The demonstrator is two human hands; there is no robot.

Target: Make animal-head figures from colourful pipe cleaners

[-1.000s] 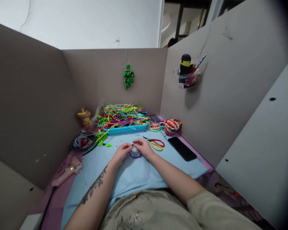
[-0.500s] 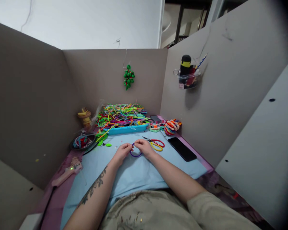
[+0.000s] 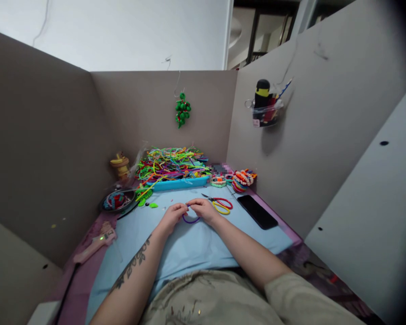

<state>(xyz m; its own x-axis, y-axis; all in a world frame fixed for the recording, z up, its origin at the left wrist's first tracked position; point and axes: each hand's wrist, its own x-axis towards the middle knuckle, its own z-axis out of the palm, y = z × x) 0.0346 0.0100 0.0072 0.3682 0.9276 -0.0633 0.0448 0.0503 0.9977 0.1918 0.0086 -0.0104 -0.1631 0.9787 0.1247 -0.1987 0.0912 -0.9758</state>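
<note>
A purple pipe cleaner (image 3: 191, 222) is bent into a loop that hangs below my fingers, over the blue cloth (image 3: 189, 253). My left hand (image 3: 174, 214) pinches it from the left. From the other side my right hand (image 3: 203, 209) closes its fingertips on it, and the two hands almost touch. The ends of the pipe cleaner are mostly hidden by the fingers. Just beyond my right hand lie scissors (image 3: 221, 205) with one red and one yellow handle, their blades pointing left.
A blue tray (image 3: 179, 183) heaped with colourful pipe cleaners stands at the back. To the right lies a black phone (image 3: 257, 212); at left, a pink glue gun (image 3: 95, 246) and a dark bowl (image 3: 117, 208). Grey partitions (image 3: 162, 90) surround the table, one bearing a hanging holder (image 3: 267, 115).
Both hands stay together on the purple pipe cleaner, with only slight finger movement. The whole view has shifted a little; nothing else has visibly moved.
</note>
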